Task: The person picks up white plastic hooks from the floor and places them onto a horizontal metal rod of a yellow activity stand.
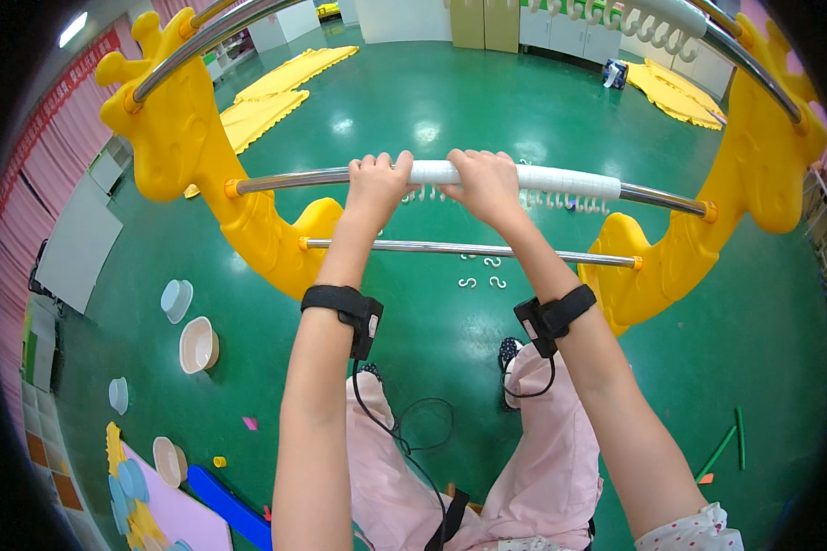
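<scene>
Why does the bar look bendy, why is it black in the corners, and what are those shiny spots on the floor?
In the head view, the fisheye lens bows the gripped silver metal bar and leaves dark corners; in that same head view, the glossy green floor shows pale glare, probably reflected light; also in the head view, a long white ceiling lamp glows.

The glossy green floor [432,321] bears several white S-shaped hooks [468,283] near the middle, pale blue bowls [176,301] and cream bowls [199,345] at left, two green sticks [742,439] at right. Farther off lie yellow sheets [296,73], possibly mats.
</scene>
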`<state>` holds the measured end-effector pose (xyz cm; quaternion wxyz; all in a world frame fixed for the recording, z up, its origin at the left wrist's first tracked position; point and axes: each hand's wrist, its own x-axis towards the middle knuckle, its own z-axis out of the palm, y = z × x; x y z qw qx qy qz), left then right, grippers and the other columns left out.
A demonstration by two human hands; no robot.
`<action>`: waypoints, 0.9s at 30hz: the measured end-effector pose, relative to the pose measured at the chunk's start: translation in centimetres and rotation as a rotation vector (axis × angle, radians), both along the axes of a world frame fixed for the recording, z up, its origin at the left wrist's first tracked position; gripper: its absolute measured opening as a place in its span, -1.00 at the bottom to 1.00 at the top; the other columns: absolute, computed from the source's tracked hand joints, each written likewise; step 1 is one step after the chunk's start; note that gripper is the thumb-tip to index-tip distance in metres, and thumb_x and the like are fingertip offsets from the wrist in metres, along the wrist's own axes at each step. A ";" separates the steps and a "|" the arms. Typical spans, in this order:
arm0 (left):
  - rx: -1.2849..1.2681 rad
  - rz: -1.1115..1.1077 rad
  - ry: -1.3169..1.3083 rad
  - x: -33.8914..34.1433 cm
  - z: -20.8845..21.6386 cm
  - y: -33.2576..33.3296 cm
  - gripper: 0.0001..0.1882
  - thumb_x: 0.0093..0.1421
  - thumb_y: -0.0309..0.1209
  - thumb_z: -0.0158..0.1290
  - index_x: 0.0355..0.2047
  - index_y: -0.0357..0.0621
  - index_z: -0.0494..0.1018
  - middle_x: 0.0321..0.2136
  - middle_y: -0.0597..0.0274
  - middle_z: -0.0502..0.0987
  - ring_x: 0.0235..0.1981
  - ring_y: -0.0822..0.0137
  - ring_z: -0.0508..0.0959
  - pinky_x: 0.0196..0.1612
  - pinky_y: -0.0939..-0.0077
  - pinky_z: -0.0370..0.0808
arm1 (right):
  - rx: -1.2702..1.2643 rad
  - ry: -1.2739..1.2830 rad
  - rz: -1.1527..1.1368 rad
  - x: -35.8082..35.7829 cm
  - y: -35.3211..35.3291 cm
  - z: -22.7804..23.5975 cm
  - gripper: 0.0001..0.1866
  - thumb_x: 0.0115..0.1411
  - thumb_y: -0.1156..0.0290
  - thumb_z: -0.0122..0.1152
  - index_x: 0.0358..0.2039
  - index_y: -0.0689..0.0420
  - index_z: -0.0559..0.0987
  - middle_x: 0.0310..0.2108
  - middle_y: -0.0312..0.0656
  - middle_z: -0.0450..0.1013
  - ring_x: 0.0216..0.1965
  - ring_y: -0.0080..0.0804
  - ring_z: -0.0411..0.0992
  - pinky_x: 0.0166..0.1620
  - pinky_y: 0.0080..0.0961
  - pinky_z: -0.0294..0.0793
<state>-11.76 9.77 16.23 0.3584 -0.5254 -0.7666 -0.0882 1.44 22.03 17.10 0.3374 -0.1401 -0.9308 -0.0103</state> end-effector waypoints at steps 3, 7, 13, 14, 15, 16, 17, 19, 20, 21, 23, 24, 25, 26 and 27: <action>0.062 -0.025 0.060 -0.6 0.0 0.1 -0.60 -0.13 -0.13 0.15 -0.31 0.02 0.33 -0.56 0.27 0.42 -0.45 0.22 0.46 -0.36 0.29 0.29 | 0.011 -0.008 -0.015 -0.3 0.0 0.4 -0.68 -0.18 0.13 0.28 -0.48 0.03 0.44 -0.55 -0.27 0.43 -0.42 -0.30 0.43 -0.35 -0.35 0.29; 0.043 -0.004 0.067 0.1 -0.5 0.0 -0.61 -0.11 -0.10 0.11 -0.33 0.01 0.31 -0.56 0.27 0.41 -0.46 0.22 0.45 -0.37 0.30 0.31 | 0.012 0.004 0.006 -0.1 0.2 0.4 -0.66 -0.18 0.08 0.27 -0.48 0.02 0.45 -0.56 -0.26 0.44 -0.44 -0.29 0.43 -0.38 -0.35 0.32; 0.064 0.018 0.086 0.0 -0.5 -0.2 -0.60 -0.13 -0.08 0.12 -0.32 0.03 0.32 -0.56 0.30 0.42 -0.45 0.26 0.45 -0.37 0.33 0.30 | -0.172 -0.184 -0.035 -0.2 0.0 1.4 -0.63 -0.26 0.05 0.31 -0.53 0.02 0.48 -0.59 -0.25 0.46 -0.48 -0.26 0.46 -0.42 -0.30 0.35; 0.064 0.018 0.077 -0.1 -0.6 -0.3 -0.60 -0.13 -0.08 0.12 -0.32 0.03 0.32 -0.56 0.30 0.42 -0.45 0.26 0.45 -0.37 0.33 0.30 | -0.124 -0.181 -0.039 -0.4 -0.1 1.3 -0.62 -0.23 0.03 0.29 -0.47 0.01 0.49 -0.57 -0.26 0.47 -0.48 -0.27 0.45 -0.43 -0.32 0.35; 0.081 0.013 0.099 -0.3 -0.4 -0.3 -0.60 -0.13 -0.09 0.12 -0.33 0.03 0.33 -0.57 0.30 0.41 -0.46 0.26 0.45 -0.37 0.34 0.30 | -0.074 -0.175 -0.041 -0.5 0.0 1.0 -0.60 -0.20 0.01 0.27 -0.41 0.00 0.51 -0.56 -0.26 0.47 -0.47 -0.28 0.45 -0.43 -0.33 0.35; 0.097 0.009 0.121 -0.3 -0.4 -0.3 -0.61 -0.14 -0.10 0.12 -0.33 0.04 0.33 -0.57 0.31 0.40 -0.46 0.27 0.45 -0.38 0.34 0.30 | -0.072 -0.182 -0.037 -0.4 0.0 0.7 -0.60 -0.20 0.01 0.27 -0.41 0.00 0.51 -0.56 -0.26 0.47 -0.47 -0.28 0.45 -0.43 -0.33 0.35; 0.103 0.008 0.107 0.0 -0.6 -0.3 -0.60 -0.15 -0.11 0.13 -0.33 0.03 0.33 -0.58 0.31 0.40 -0.45 0.27 0.45 -0.37 0.35 0.30 | -0.052 -0.106 -0.022 -0.2 0.0 0.3 -0.64 -0.22 0.04 0.29 -0.48 0.00 0.49 -0.57 -0.27 0.46 -0.47 -0.30 0.45 -0.41 -0.33 0.33; 0.115 -0.005 0.104 0.3 -0.6 0.1 -0.61 -0.14 -0.11 0.13 -0.34 0.03 0.33 -0.59 0.32 0.39 -0.46 0.27 0.45 -0.38 0.35 0.30 | -0.031 -0.027 -0.006 0.0 0.0 0.4 -0.67 -0.23 0.06 0.30 -0.54 0.00 0.48 -0.59 -0.28 0.46 -0.47 -0.32 0.45 -0.39 -0.33 0.31; 0.126 -0.020 0.105 0.4 -0.5 0.2 -0.61 -0.14 -0.11 0.13 -0.34 0.02 0.33 -0.59 0.32 0.39 -0.47 0.27 0.44 -0.39 0.36 0.29 | -0.028 -0.022 -0.030 0.1 0.0 0.5 -0.67 -0.23 0.06 0.30 -0.54 0.00 0.48 -0.59 -0.29 0.46 -0.47 -0.33 0.45 -0.38 -0.33 0.30; 0.125 -0.020 0.100 0.6 -0.5 0.2 -0.61 -0.14 -0.11 0.13 -0.34 0.02 0.33 -0.59 0.32 0.39 -0.47 0.27 0.44 -0.39 0.36 0.29 | -0.027 -0.020 -0.059 0.2 0.1 0.5 -0.67 -0.23 0.05 0.30 -0.55 -0.01 0.48 -0.60 -0.30 0.45 -0.47 -0.35 0.45 -0.36 -0.33 0.29; 0.090 0.027 -0.008 0.9 -0.5 0.1 -0.59 -0.14 -0.18 0.15 -0.27 0.03 0.33 -0.50 0.26 0.42 -0.37 0.23 0.44 -0.26 0.31 0.33 | -0.012 -0.032 -0.052 0.0 0.0 0.3 -0.67 -0.23 0.07 0.30 -0.52 -0.01 0.48 -0.58 -0.31 0.46 -0.45 -0.36 0.45 -0.34 -0.33 0.28; 0.090 0.033 -0.013 0.9 -0.7 -0.2 -0.59 -0.14 -0.18 0.15 -0.27 0.03 0.33 -0.50 0.26 0.42 -0.37 0.23 0.44 -0.26 0.31 0.33 | 0.004 -0.037 -0.041 -0.1 -0.3 0.4 -0.67 -0.23 0.09 0.31 -0.49 -0.02 0.48 -0.55 -0.32 0.46 -0.42 -0.38 0.44 -0.32 -0.33 0.27; 0.164 -0.037 -0.069 0.9 -1.0 -0.6 -0.56 -0.11 -0.28 0.14 -0.19 0.02 0.31 -0.38 0.17 0.40 -0.27 0.19 0.42 -0.16 0.27 0.31 | 0.005 -0.043 -0.034 0.0 -0.6 0.4 -0.67 -0.23 0.09 0.31 -0.49 -0.02 0.48 -0.55 -0.32 0.46 -0.42 -0.38 0.44 -0.32 -0.33 0.27; 0.240 -0.104 -0.126 0.8 -1.4 -1.1 -0.52 -0.09 -0.38 0.14 -0.11 0.01 0.29 -0.27 0.09 0.38 -0.16 0.14 0.39 -0.06 0.22 0.29 | -0.025 -0.019 -0.001 0.1 -0.9 0.3 -0.68 -0.22 0.16 0.29 -0.43 -0.01 0.47 -0.47 -0.30 0.45 -0.34 -0.36 0.42 -0.26 -0.32 0.26; 0.246 -0.099 -0.140 1.4 -1.7 -1.6 -0.52 -0.09 -0.38 0.14 -0.11 0.01 0.29 -0.27 0.09 0.38 -0.16 0.14 0.39 -0.06 0.22 0.29 | -0.051 -0.002 0.027 0.4 -1.0 0.3 -0.67 -0.20 0.22 0.27 -0.36 -0.01 0.47 -0.38 -0.27 0.45 -0.26 -0.34 0.40 -0.19 -0.30 0.25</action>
